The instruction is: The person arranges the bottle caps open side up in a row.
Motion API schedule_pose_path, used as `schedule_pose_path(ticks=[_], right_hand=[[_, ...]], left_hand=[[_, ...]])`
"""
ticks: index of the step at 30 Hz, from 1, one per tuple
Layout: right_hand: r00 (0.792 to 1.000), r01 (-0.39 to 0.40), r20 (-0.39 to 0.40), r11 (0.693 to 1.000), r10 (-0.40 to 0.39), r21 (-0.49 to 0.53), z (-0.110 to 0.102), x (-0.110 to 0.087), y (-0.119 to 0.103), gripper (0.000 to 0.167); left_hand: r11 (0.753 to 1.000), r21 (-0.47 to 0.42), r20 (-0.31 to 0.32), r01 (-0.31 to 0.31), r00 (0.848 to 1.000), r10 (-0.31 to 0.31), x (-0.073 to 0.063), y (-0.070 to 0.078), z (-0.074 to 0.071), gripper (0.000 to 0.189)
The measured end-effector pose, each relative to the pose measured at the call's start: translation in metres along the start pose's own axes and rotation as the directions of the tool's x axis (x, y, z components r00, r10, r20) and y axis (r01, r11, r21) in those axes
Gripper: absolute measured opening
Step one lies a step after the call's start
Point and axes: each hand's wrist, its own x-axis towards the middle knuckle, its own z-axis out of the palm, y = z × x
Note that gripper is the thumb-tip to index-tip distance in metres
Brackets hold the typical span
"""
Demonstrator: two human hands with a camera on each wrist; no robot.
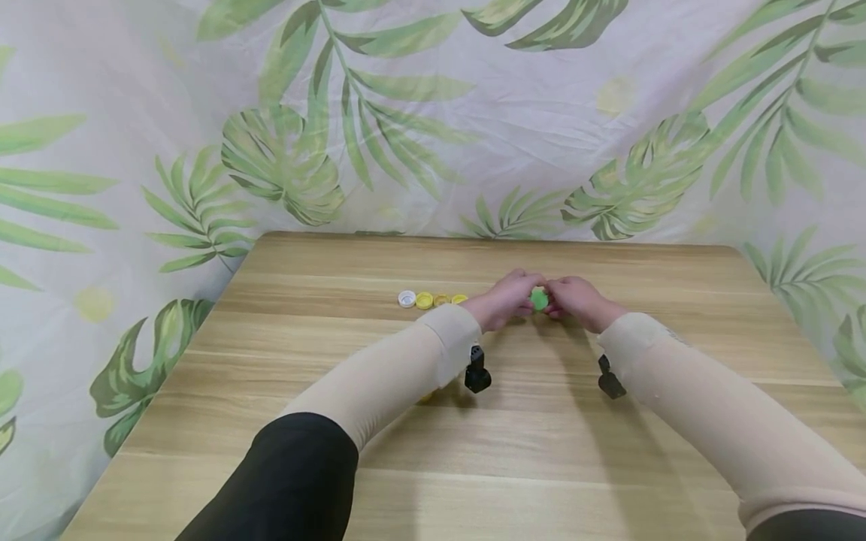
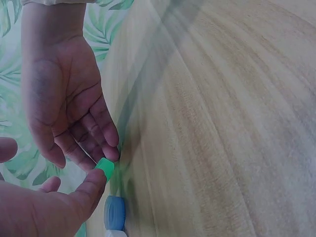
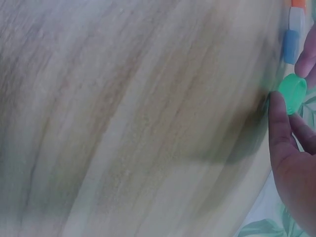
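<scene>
A green bottle cap (image 1: 539,299) is between my two hands near the back of the table. My left hand (image 1: 507,297) has its fingertips on one side of it, and my right hand (image 1: 575,297) meets it from the other. The right wrist view shows the cap (image 3: 293,94) tilted on edge, pinched at the right fingertips, with left fingers (image 3: 307,61) at its far rim. In the left wrist view a left fingertip lies against the cap (image 2: 105,168). Close by, a blue bottle cap (image 2: 114,213) stands on the table.
Left of my hands, a row of caps runs along the wooden table (image 1: 325,361): a white cap (image 1: 407,299), then several yellow and orange ones (image 1: 424,300). A small yellow thing (image 1: 426,397) peeks out under my left forearm. Leaf-print cloth (image 1: 406,135) hangs behind.
</scene>
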Motion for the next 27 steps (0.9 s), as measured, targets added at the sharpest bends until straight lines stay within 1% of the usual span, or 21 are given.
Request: schedule_pose_path(ticks=[2,4,9,12,15,18,21,24,27], right_hand=[[1.000,-0.007,0.015,1.000,0.007,-0.010,0.000,-0.001,0.000,0.030],[1.000,-0.017,0.025,1.000,0.018,-0.022,0.000,0.000,-0.001,0.030],[0.998,-0.032,0.046,0.998,0.034,-0.046,0.002,0.001,-0.003,0.032],[0.997,-0.040,0.057,0.998,0.042,-0.048,0.004,0.003,-0.003,0.032],[0.997,-0.051,0.058,0.998,0.053,-0.041,0.005,0.003,-0.002,0.031],[0.996,-0.058,0.064,0.998,0.060,-0.026,0.006,0.002,-0.002,0.034],[0.996,-0.063,0.067,0.998,0.064,-0.015,0.007,0.002,-0.002,0.037],[0.995,-0.065,0.070,0.998,0.065,-0.002,0.008,0.003,-0.001,0.038],[0.997,-0.056,0.052,0.998,0.054,0.031,0.007,0.003,0.001,0.040]], left_hand=[[1.000,0.004,0.008,-0.003,1.000,0.003,-0.001,-0.001,0.000,0.028],[1.000,0.007,0.014,-0.005,1.000,0.005,-0.002,-0.001,-0.001,0.027],[1.000,0.002,0.019,0.005,1.000,-0.005,-0.004,-0.001,-0.008,0.039],[1.000,-0.001,0.002,0.013,1.000,-0.013,-0.007,0.001,-0.016,0.044],[1.000,0.005,-0.010,0.008,1.000,-0.008,-0.011,0.002,-0.026,0.046],[1.000,0.022,-0.009,0.006,1.000,-0.006,-0.017,0.001,-0.036,0.047],[1.000,0.004,-0.010,0.012,1.000,-0.012,-0.021,-0.001,-0.045,0.045],[1.000,-0.010,-0.027,0.026,0.999,-0.026,-0.027,-0.005,-0.051,0.039],[1.000,-0.010,-0.037,0.028,0.999,-0.028,-0.037,-0.008,-0.059,0.035]])
